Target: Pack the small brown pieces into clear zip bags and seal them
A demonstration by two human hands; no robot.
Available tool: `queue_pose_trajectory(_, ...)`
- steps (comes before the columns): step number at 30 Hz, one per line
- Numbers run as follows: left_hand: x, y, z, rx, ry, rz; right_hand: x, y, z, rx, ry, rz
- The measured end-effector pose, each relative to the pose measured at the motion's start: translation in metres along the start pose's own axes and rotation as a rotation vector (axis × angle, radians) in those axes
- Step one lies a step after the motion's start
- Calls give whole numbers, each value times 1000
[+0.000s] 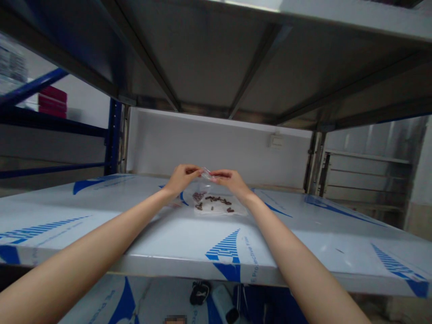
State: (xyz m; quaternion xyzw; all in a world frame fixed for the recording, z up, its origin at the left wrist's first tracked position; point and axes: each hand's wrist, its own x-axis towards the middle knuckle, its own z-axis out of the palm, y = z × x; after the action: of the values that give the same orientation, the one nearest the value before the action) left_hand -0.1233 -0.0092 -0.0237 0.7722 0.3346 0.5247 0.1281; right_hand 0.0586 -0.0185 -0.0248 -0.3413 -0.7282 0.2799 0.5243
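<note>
My left hand (182, 177) and my right hand (231, 182) meet above the shelf, each pinching one side of the top edge of a small clear plastic bag (205, 174). The bag hangs down between them, with a dark clump (199, 196) near its lower left, possibly inside it. Several small dark brown pieces (216, 200) lie just below my hands on a white sheet (219, 210). I cannot tell what the pieces are.
The steel shelf (141, 238) has a blue-printed protective film. Another shelf (202, 58) sits low overhead, and a white wall panel (216, 144) stands behind. A blue rack upright (114, 135) stands at left, with red boxes (52, 102) beyond it.
</note>
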Motion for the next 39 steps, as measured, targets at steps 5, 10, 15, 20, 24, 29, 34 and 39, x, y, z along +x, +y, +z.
queue_pose_trajectory(5, 0, 1, 1, -75, -3, -2, 2, -1, -1, 106, 54, 3)
queue_pose_trajectory(10, -2, 4, 1, -91, -31, 12, 1, -1, 0, 107, 49, 56)
queue_pose_trajectory(15, -2, 6, 2, 31, 2, 62, 1, -4, 0, 66, 70, 78)
queue_pose_trajectory(20, -2, 5, 4, 8, -57, 60, 3, -1, -2, 13, 78, 65)
queue_pose_trajectory(24, -2, 5, 5, -122, -126, 19, 1, -2, -5, 3, 56, 41)
queue_pose_trajectory(29, -2, 5, 5, -187, -135, -9, 0, -4, -2, -30, 13, 2)
queue_pose_trajectory(34, 0, 0, 4, -158, -159, -33, -2, -5, 3, -39, -23, -22)
queue_pose_trajectory(39, 1, 0, 4, -84, -203, -7, -6, -6, 6, -63, -29, -49)
